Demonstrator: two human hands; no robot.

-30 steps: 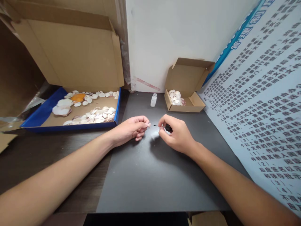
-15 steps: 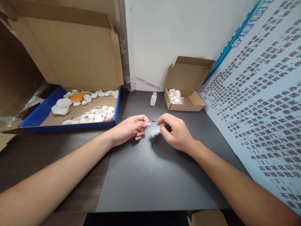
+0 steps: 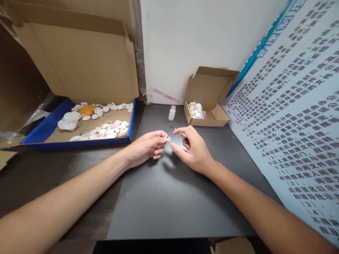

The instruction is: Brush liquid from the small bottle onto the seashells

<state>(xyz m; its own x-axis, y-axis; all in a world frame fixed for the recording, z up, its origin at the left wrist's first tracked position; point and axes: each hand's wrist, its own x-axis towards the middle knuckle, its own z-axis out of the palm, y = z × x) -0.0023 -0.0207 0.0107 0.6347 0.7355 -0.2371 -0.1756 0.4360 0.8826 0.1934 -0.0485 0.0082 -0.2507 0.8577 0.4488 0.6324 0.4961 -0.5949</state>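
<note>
Between the thumb and index finger of my left hand point(image 3: 148, 148) is pinched a small striped seashell point(image 3: 168, 139). My right hand point(image 3: 192, 148) is close by on the right, its thumb and index finger stretched toward the shell. A thin applicator brush point(image 3: 177, 129) with a dark tip sticks out past the right index finger; its black handle is mostly hidden by the curled fingers. Beyond the hands stands a small clear bottle point(image 3: 172, 113), upright and uncapped, with whitish contents.
On the left, an open blue-edged cardboard box point(image 3: 90, 140) holds many white shells and an orange one. A smaller open cardboard box point(image 3: 212, 121) with shells stands at the back right. A printed poster point(image 3: 291, 116) borders the grey mat point(image 3: 159, 208) on the right.
My right hand has moved slightly left, nearer the shell, with thumb and index finger opened out. The brush now angles up and away from the shell. My left hand stays nearly still.
</note>
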